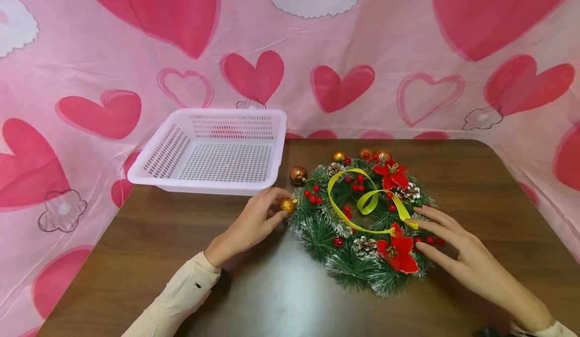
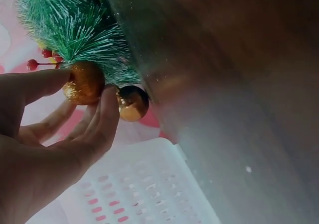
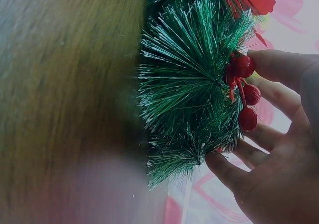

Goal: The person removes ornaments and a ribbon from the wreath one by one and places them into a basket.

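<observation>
A green Christmas wreath [image 1: 353, 271] lies flat on the table, trimmed with red flowers, pinecones, red berries and a loose yellow ribbon [image 1: 333, 196]. At its left edge my left hand [image 1: 256, 221] pinches a gold glitter ball [image 1: 286, 205] between thumb and fingers; the left wrist view shows the same glitter ball [image 2: 85, 82] close up. Just beyond it sits a shiny bronze ball [image 1: 298, 175]. On the right side of the wreath, my right hand [image 1: 466, 256] spreads its fingers over the edge, beside a cluster of red berries [image 3: 247, 119].
A white perforated plastic basket [image 1: 208, 182] stands at the back left of the brown wooden table [image 1: 149, 256]. More gold balls [image 1: 338, 156] line the wreath's far edge. Behind the table hangs a pink cloth [image 1: 385, 35] printed with hearts.
</observation>
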Available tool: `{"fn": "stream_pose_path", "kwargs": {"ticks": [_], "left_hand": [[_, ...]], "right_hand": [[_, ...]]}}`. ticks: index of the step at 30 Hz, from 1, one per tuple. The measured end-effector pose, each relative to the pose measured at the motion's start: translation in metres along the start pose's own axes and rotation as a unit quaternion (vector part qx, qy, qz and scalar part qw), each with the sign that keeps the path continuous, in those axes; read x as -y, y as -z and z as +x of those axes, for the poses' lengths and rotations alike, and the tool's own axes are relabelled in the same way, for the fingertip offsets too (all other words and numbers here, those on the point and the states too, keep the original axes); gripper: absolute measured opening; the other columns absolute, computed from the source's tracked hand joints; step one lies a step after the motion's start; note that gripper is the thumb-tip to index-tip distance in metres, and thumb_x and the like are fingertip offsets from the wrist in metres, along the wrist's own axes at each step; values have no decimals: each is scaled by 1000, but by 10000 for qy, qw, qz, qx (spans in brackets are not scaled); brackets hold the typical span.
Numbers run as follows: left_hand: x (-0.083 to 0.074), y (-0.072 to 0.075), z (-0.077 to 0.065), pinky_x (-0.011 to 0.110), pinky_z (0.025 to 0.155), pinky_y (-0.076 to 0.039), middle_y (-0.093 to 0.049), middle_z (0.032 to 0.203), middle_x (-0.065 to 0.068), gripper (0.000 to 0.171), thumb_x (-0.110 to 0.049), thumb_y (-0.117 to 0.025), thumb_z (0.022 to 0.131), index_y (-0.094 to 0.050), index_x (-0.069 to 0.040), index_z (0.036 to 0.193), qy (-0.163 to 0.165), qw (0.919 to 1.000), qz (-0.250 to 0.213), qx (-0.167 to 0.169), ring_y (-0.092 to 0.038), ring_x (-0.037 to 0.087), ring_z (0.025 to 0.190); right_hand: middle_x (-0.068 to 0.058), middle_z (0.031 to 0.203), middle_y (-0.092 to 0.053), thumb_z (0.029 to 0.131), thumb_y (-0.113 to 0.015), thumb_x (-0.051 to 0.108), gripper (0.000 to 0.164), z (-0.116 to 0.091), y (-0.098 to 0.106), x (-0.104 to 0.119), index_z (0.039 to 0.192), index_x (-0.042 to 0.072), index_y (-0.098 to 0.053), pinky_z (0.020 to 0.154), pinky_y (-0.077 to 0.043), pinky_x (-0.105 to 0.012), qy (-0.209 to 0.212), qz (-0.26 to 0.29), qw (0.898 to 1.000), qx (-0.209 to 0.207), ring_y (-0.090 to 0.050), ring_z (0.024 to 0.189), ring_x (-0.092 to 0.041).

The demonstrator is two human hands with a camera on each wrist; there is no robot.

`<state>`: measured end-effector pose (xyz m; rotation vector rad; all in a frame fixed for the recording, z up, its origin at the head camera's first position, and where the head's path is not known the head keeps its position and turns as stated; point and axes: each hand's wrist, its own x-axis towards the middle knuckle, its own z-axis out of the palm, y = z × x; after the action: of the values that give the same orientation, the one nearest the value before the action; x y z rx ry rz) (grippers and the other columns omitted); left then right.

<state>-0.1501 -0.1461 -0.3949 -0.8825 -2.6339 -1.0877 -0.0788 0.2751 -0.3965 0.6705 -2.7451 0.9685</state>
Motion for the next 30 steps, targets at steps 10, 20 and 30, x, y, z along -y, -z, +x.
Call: {"fn": "stream_pose_path", "kwargs": {"ticks": [10, 20, 30], "left_hand": [[-11, 2, -2, 33, 71, -58, -64, 107, 7, 28, -7, -74, 89, -66, -4, 115, -60, 9999, 128, -63, -62, 17, 89], [-18, 7, -1, 32, 71, -58, -63, 105, 8, 28, -5, -74, 88, -67, -3, 114, -142, 9997, 4, -182, -64, 16, 82], [-23, 11, 0, 29, 75, -58, -64, 107, 5, 29, -6, -73, 89, -66, -4, 118, -215, 9988, -355, -253, -63, 15, 92]], "right_hand": [[-3, 150, -44, 84, -80, 11, 58, 2, 1, -1, 135, 29, -60, 100, -16, -2, 140, -116, 9998, -39, -26, 142, 2], [-3, 151, -43, 86, -78, 12, 57, 0, -1, 0, 137, 30, -59, 101, -15, -4, 36, -93, 9999, -30, -25, 141, 4], [-4, 150, -44, 86, -77, 13, 57, 1, -1, 0, 137, 30, -59, 100, -15, -3, 56, -125, 9999, -32, -26, 140, 4]]}}
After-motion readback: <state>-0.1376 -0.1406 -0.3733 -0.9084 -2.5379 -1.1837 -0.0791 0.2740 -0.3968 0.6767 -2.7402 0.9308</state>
